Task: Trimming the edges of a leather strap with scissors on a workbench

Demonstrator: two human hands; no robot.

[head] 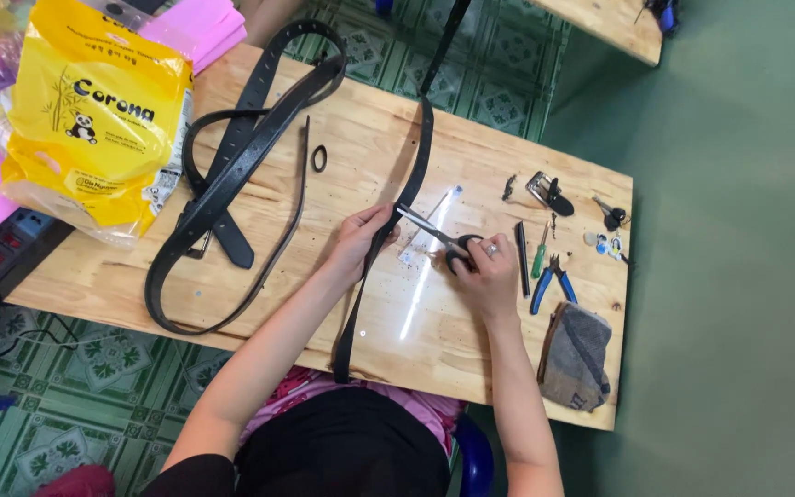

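Note:
A long black belt strap point(420, 156) runs across the wooden table point(370, 304) from the far edge down to the near edge. My left hand point(361, 241) pinches the strap near its middle. My right hand point(485, 267) holds scissors point(434, 235) with black handles, blades open and pointing left toward the strap right by my left fingers. A ring shows on one right finger.
Several black belts point(232, 175) and a thin cut strip lie at left beside a yellow bag point(94, 120). A small black loop point(319, 158), a buckle point(549, 193), a screwdriver, blue-handled pliers point(554, 283), keys point(611, 216) and a grey cloth point(577, 354) lie to the right.

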